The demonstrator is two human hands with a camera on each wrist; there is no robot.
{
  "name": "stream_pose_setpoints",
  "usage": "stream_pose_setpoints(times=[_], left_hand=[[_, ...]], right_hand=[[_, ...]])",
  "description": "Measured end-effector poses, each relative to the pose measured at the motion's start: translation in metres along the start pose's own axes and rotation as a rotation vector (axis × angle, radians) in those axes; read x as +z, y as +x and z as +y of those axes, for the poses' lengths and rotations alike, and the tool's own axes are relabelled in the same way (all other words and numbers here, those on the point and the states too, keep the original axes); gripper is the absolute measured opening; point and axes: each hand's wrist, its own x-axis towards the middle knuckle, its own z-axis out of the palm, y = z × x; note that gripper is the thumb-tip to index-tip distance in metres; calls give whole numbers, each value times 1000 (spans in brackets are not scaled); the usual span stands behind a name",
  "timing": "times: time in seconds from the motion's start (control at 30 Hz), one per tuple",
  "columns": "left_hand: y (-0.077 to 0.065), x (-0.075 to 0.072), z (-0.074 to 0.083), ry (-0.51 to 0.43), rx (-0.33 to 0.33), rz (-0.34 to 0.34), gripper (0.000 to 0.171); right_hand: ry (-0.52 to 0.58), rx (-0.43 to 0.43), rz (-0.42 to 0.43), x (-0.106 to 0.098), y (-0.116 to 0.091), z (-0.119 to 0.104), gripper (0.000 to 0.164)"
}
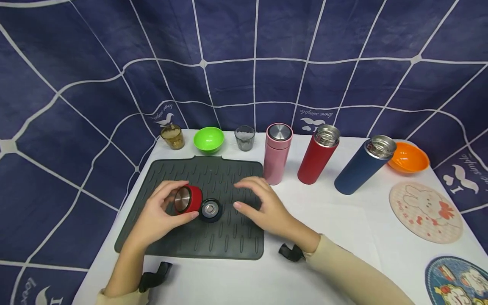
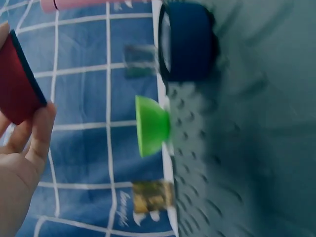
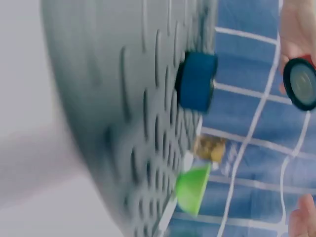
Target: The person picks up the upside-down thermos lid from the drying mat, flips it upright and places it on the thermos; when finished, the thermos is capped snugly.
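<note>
My left hand (image 1: 156,220) pinches a red bottle lid (image 1: 195,198) with a silver top between thumb and fingers, raised off the dark grey mat (image 1: 236,245). In the left wrist view the red lid (image 2: 19,81) is tilted. A dark blue lid (image 1: 211,210) lies on the mat just right of the red one, its inner side facing up; the right wrist view shows the blue lid (image 3: 198,81) from the side. My right hand (image 1: 268,209) hovers over the mat's right edge, fingers loosely bent, holding nothing.
Behind the mat stand an amber glass (image 1: 173,136), a green bowl (image 1: 209,140) and a grey glass (image 1: 245,138). Rightward are a lidded pink bottle (image 1: 276,159), lidless red (image 1: 316,159) and blue (image 1: 360,169) bottles, an orange bowl (image 1: 408,157), and two round placemats (image 1: 425,212).
</note>
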Motion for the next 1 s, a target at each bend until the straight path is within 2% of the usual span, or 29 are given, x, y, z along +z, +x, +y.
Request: stream_pose_setpoints(times=[0.1, 0.27, 0.4, 0.5, 0.6, 0.77, 0.9, 1.0], left_hand=[[4, 6, 12, -14, 6, 9, 78], [12, 19, 30, -9, -6, 18, 80], [21, 32, 44, 4, 6, 10, 77], [28, 44, 55, 12, 50, -8, 76], [36, 60, 67, 13, 112, -33, 75], [48, 89, 91, -23, 202, -107, 75], [56, 108, 108, -36, 250, -155, 77], [62, 122, 118, -50, 295, -163, 75]], right_hand=[[21, 37, 110, -27, -17, 4, 44], [14, 107, 341, -67, -40, 8, 48], [-20, 167, 513, -90, -49, 11, 49], [-66, 238, 586, -100, -52, 17, 56], [-86, 308, 607, -106, -52, 27, 66], [-52, 393, 603, -110, -49, 43, 77], [-21, 457, 574, -113, -41, 54, 83], [-8, 500, 527, -115, -34, 62, 85]])
